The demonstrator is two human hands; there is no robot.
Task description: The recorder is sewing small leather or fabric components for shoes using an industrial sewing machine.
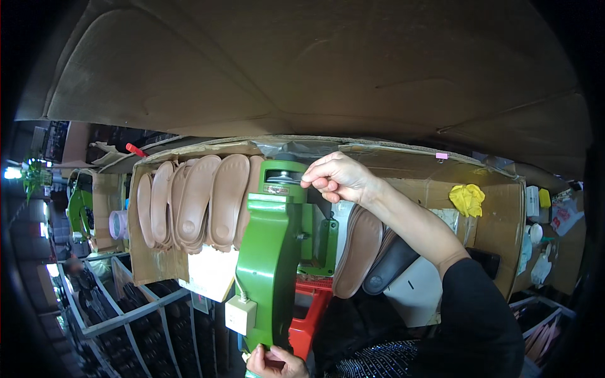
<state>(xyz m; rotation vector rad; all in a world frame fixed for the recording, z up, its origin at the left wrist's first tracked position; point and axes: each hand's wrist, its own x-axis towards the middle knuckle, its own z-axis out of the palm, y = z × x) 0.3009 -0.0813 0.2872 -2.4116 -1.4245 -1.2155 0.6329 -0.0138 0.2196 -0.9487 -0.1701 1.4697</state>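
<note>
A tall green machine point(268, 252) stands in front of me, a metal wheel or disc point(283, 177) showing in the opening at its far end. Beside that opening my right hand point(337, 177) is closed in a pinch, fingertips at the disc's right side; whatever is between them is too small to make out. At the near end of the machine my left hand point(276, 363) has its fingers curled together against the green body, and what they grip is hidden. A white box point(241, 315) with a cable is fixed to the machine's left side.
Brown shoe insoles point(230, 198) stand in rows left of the machine; more brown insoles point(358, 252) and a dark one point(392, 264) lie to its right. Cardboard walls point(498, 233) surround the bench. A yellow cloth point(467, 200) lies far right, a red plastic stool or crate point(310, 321) below.
</note>
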